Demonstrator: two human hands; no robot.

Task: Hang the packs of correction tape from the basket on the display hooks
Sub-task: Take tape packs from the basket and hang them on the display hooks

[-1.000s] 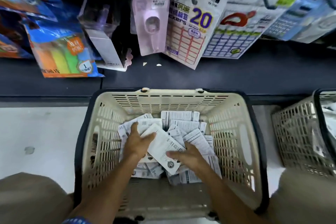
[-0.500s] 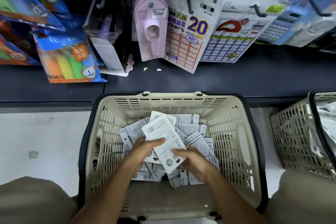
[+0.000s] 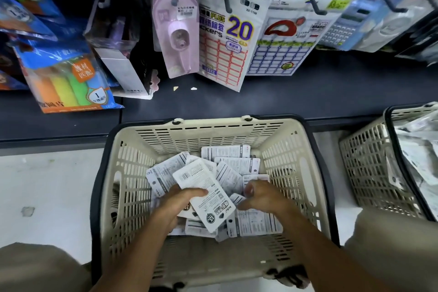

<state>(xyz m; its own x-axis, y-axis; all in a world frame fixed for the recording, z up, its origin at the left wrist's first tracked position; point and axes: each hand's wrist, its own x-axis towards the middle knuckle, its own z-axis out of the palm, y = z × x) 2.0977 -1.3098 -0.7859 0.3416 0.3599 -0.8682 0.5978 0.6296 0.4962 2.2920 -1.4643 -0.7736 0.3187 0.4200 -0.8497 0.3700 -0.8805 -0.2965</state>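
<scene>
Cream plastic lattice forms the basket (image 3: 132,173), which I take as the landmark: it stands on the pale floor (image 3: 47,197) with its far rim against the dark shelf (image 3: 284,97). Inside the basket lies a loose heap of white packs of correction tape (image 3: 239,163), printed backs upward. My left hand (image 3: 175,206) reaches into the basket's near-left part, its grip pinching a small fan of packs, the top pack (image 3: 201,193) slanted with its barcode end toward the far wall. My right hand (image 3: 263,197) hovers over the heap in the basket's right half, fingers loosely curled and holding nothing that I can see; whether the fingertips touch the packs below I cannot tell. Beyond the basket's far rim, goods hang from the display hooks (image 3: 226,2): a pink tape dispenser pack (image 3: 176,31), a label sheet pack marked 20 (image 3: 225,42), and a blue-grid label pack (image 3: 282,38). Right of the basket stands a second basket (image 3: 369,168) holding pale packets.
</scene>
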